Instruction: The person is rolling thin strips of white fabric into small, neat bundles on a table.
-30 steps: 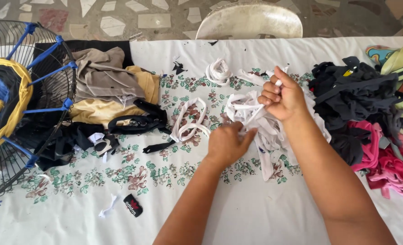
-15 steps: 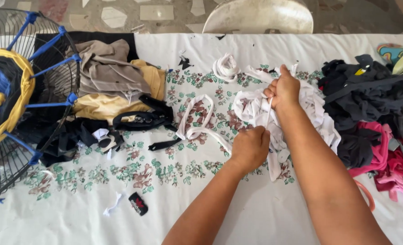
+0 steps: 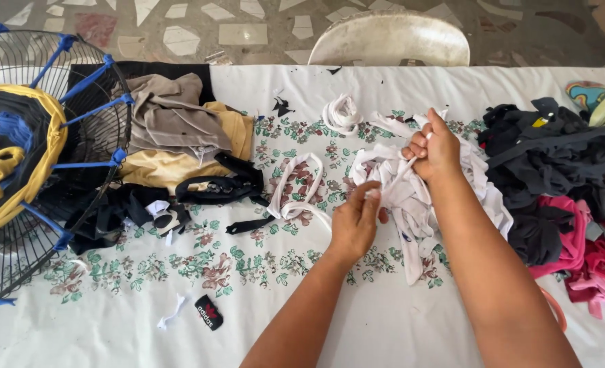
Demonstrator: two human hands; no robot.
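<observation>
A heap of white fabric strips [image 3: 411, 197] lies in the middle of a floral tablecloth [image 3: 248, 266]. My right hand [image 3: 435, 150] is closed on a bunch of these strips, lifted slightly above the heap. My left hand [image 3: 357, 221] pinches one white strip that runs up to the right hand. A looped white strip [image 3: 295, 187] lies flat just left of my left hand, and a small coiled white strip [image 3: 341, 112] lies farther back.
A wire fan guard wound with yellow, black and blue cloth [image 3: 23, 170] sits at the left edge. Grey and mustard garments [image 3: 173, 136] and black scraps [image 3: 207, 187] lie beside it. Dark and pink cloth piles [image 3: 561, 197] fill the right. A small black label [image 3: 209, 312] lies near the front. A white chair back [image 3: 391, 41] stands beyond the table.
My right hand dropped back toward the heap and then held at its far side. My left hand shifted right and took a strip stretched between both hands.
</observation>
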